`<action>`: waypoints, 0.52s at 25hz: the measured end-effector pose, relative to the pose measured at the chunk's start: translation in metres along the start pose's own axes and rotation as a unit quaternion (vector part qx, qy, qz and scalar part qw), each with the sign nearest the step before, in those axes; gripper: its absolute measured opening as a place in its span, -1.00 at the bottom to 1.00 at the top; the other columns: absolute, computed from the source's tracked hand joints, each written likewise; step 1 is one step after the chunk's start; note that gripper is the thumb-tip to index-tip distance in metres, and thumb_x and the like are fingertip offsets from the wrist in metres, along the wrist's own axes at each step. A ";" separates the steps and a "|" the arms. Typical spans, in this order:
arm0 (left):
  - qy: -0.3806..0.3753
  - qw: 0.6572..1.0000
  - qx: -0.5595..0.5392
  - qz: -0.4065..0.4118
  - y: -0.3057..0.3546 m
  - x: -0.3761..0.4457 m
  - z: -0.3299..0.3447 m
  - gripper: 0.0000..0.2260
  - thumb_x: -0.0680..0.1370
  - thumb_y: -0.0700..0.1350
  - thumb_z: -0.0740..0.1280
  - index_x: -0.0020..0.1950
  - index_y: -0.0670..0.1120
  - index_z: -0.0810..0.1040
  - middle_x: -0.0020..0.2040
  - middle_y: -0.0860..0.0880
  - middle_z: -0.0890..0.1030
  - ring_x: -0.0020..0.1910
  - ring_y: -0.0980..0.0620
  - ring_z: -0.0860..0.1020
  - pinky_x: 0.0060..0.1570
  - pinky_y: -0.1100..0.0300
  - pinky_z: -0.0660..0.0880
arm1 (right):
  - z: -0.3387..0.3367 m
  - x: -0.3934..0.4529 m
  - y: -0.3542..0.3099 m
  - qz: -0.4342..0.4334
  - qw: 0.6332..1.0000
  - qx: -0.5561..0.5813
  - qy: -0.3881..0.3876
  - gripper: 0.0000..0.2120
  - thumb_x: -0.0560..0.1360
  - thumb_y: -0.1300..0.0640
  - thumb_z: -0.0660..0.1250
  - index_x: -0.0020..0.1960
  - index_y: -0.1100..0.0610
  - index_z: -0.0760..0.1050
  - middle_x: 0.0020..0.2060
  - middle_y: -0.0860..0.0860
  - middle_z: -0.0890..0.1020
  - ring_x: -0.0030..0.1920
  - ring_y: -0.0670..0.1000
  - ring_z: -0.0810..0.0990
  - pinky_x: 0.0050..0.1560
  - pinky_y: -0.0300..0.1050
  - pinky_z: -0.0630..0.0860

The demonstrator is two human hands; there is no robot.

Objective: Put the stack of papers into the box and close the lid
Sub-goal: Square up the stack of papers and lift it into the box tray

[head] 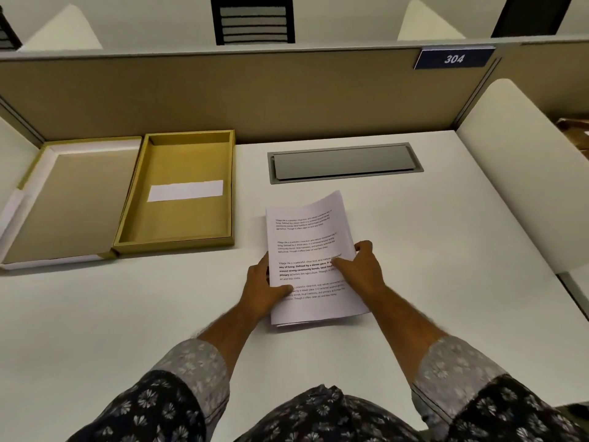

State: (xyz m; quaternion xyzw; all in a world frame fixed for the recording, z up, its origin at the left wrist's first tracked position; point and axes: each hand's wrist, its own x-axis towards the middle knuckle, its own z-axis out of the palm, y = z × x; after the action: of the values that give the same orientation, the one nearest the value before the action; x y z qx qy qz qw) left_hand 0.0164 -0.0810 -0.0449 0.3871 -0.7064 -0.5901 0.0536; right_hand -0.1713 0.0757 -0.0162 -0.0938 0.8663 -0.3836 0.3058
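Both hands, left [262, 290] and right [361, 269], pinch the papers [310, 247] mid-frame by their side edges; light, floppy, likely to slide apart.

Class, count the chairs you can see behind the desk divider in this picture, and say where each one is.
3: one chair at top centre, one chair at top right, one chair cut off at top left. Others may be hidden.

A grey cable hatch [345, 162] sits in the white desk [446, 250] at centre, below a "304" sign [454, 58] upper right.
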 end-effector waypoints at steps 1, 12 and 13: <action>0.001 1.000 0.023 -0.005 0.000 0.002 0.001 -0.20 0.42 -0.18 0.65 0.59 0.02 0.39 0.41 -0.11 0.57 0.34 -0.15 0.61 0.33 -0.15 0.61 | -0.002 0.003 0.002 0.017 1.000 0.023 -0.009 -0.43 0.49 0.07 0.51 0.39 0.13 0.33 0.24 0.12 0.64 0.04 0.10 0.66 -0.01 -0.02 0.65; 0.003 0.998 -0.031 -0.056 0.013 0.001 -0.001 -0.32 0.43 -0.19 0.64 0.51 0.00 0.49 0.41 -0.07 0.58 0.33 -0.11 0.61 0.29 -0.04 0.59 | -0.039 -0.018 0.020 -0.080 0.978 0.121 -0.153 -0.61 0.66 0.21 0.36 0.43 -0.02 0.39 0.35 0.02 0.62 0.19 0.02 0.70 0.14 0.00 0.70; 0.012 0.996 -0.067 -0.064 0.016 -0.003 -0.002 -0.30 0.45 -0.20 0.63 0.54 0.01 0.46 0.41 -0.04 0.58 0.33 -0.08 0.61 0.27 -0.02 0.58 | -0.042 -0.022 0.024 -0.098 0.975 0.136 -0.149 -0.61 0.65 0.21 0.37 0.42 -0.03 0.41 0.34 0.00 0.64 0.19 0.02 0.71 0.16 0.02 0.70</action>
State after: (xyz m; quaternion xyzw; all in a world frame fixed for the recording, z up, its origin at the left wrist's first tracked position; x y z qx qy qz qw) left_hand 0.0115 -0.0807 -0.0295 0.4338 -0.6387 -0.6335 0.0500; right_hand -0.1777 0.1263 -0.0012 -0.1919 0.7376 -0.5074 0.4022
